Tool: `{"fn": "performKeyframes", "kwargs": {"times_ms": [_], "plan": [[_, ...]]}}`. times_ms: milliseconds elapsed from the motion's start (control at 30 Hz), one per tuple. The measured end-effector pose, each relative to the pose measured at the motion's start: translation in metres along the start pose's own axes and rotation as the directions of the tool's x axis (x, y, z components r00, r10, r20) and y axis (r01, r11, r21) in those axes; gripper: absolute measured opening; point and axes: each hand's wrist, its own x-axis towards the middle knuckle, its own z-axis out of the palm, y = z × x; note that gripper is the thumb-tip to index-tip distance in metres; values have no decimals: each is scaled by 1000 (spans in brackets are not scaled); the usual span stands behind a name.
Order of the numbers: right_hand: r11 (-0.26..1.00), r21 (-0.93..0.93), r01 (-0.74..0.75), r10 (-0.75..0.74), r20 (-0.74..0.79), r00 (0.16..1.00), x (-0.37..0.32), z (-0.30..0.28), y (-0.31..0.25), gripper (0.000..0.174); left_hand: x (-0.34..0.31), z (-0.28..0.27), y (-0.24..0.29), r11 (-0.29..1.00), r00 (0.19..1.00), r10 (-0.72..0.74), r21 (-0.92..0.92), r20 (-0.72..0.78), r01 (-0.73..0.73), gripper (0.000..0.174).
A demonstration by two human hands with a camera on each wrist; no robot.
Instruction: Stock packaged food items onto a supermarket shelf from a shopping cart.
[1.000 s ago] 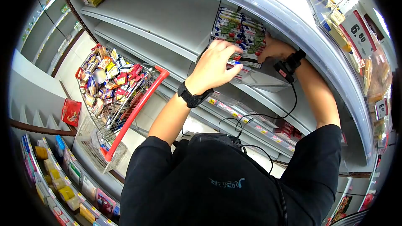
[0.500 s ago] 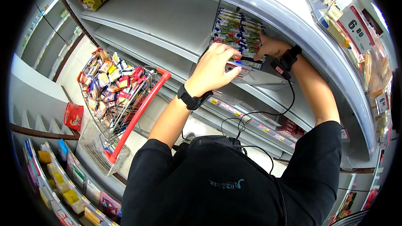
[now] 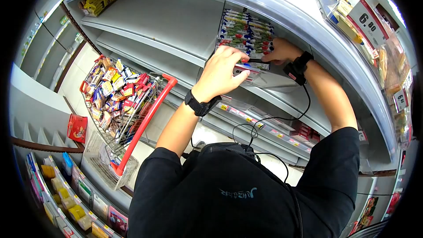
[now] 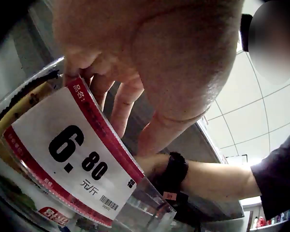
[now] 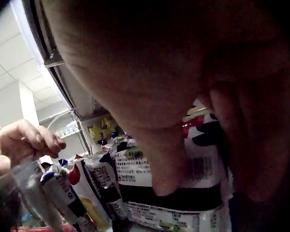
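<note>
"Where are the packets?"

"Taking twelve as the top of the head view, the packets point(image 3: 246, 28) stand in tight rows in a clear plastic bin point(image 3: 269, 79), at one o'clock from the middle. They're soft, glossy film, mostly white, with blue, green and red print."

"And the right hand point(image 3: 285, 52)?"

"At the bin's four o'clock side. The right wrist view shows its thumb laid over the black band of a plump, crinkled packet point(image 5: 203, 166), the other fingers close together by that packet's edge. Whether they clamp it, I can't tell."

"What about the left hand point(image 3: 220, 72)?"

"Over the bin's seven o'clock end, fingers loosely bent, thumb apart from them. It's right by the price card point(image 4: 82, 154), flat and white with red borders, reading 6.80. I can't make out whether the fingertips touch it."

"Any other containers?"

"A wire shopping cart point(image 3: 145, 123) at nine o'clock, with a smooth red handle, heaped with small wrapped goods point(image 3: 112, 88) in red, yellow, white and blue. A red bag point(image 3: 77, 128) lies at the cart's eight o'clock."

"Anything up on the shelf?"

"Yellow packs point(image 3: 99, 2), bunched between ten and eleven o'clock on a smooth grey shelf point(image 3: 163, 13)."
</note>
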Motion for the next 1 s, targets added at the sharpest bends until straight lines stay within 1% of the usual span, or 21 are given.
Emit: {"fn": "performKeyframes", "kwargs": {"times_ms": [33,100,133,200,333,400,533,600,633,700,733,800,833,867,900,967,1000], "plan": [[1000,-1,-4,4,-2,1000,-3,2,3,52,0,1,0,1000,1000,10,8,-11,-10,28],[989,101,107,-98,-89,991,-7,6,11,51,1,1,0,1000,1000,6,8,-15,-6,28],[989,103,106,-97,-87,991,-5,7,16,51,0,1,2,1000,1000,2,9,-15,-2,28],[987,11,160,-160,19,987,6,3,21,53,-2,2,1,1000,1000,-4,11,-10,4,28],[976,55,211,-211,-3,977,14,3,22,57,-1,4,1,1000,1000,-2,31,-12,2,27],[940,-238,244,-281,-136,950,14,9,23,61,0,4,1,999,1000,3,36,-20,-3,27],[939,-237,248,-285,-134,949,22,15,30,63,-1,4,2,999,1000,3,40,-16,-3,27],[920,-351,173,-233,-135,963,29,12,30,62,1,5,4,999,1000,-4,45,-10,5,26],[920,-351,173,-233,-135,963,25,11,29,62,0,4,4,999,1000,-22,46,0,22,26],[982,-78,173,-178,-70,981,5,6,22,62,0,3,6,999,1000,-25,41,0,25,26],[982,-79,173,-179,-70,981,-12,-2,10,62,0,3,6,999,1000,-27,29,6,27,26],[945,-294,144,-165,-46,985,-40,-13,-10,64,0,0,6,999,1000,-31,8,-2,31,27],[945,-294,144,-165,-46,985,-40,-14,-6,64,1,-2,6,999,999,-32,-24,-12,31,28],[957,-248,149,-196,-177,964,-40,-13,3,68,-1,-3,8,999,999,-33,-22,-7,32,28],[966,-199,164,-221,-313,924,-45,-12,8,71,-1,-6,12,998,999,-49,-43,-8,49,29],[960,-210,182,-241,-299,923,-56,-10,12,68,-3,-11,15,996,998,-68,-67,-12,67,30],[962,-72,265,-270,-432,861,-68,-4,20,62,-6,-14,22,993,996,-90,-84,-27,88,30]]}}
